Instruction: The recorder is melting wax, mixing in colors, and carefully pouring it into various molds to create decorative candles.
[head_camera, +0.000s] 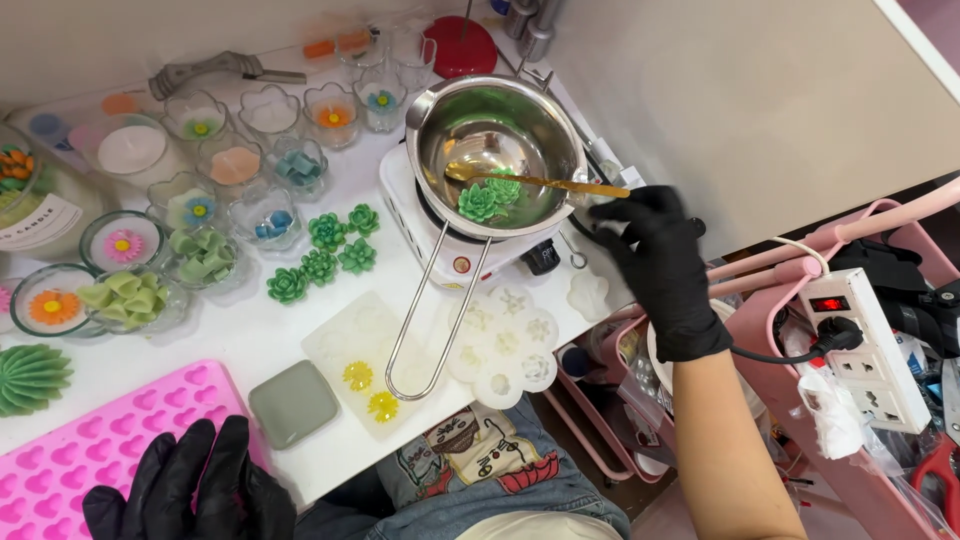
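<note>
I log the right hand (655, 262), gloved, its grip closed on a gold spoon (530, 181) whose bowl lies in the steel pot (497, 150) at 12 o'clock, beside two green wax succulents (488, 197). The left hand (190, 488) rests on the pink mould (90, 450) at 7 o'clock on the worktop (250, 335), fingers loosely spread, holding nothing.

glass cups (235, 165) crowd table, bare front edge (330, 470)

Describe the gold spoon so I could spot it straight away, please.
Find the shiny steel pot sitting on the small white heater at the back of the white table. The gold spoon lies across it, bowl inside beside two green succulent-shaped pieces, its handle reaching over the rim to the black-gloved right hand. It is the only thin, gold thing there.
</note>
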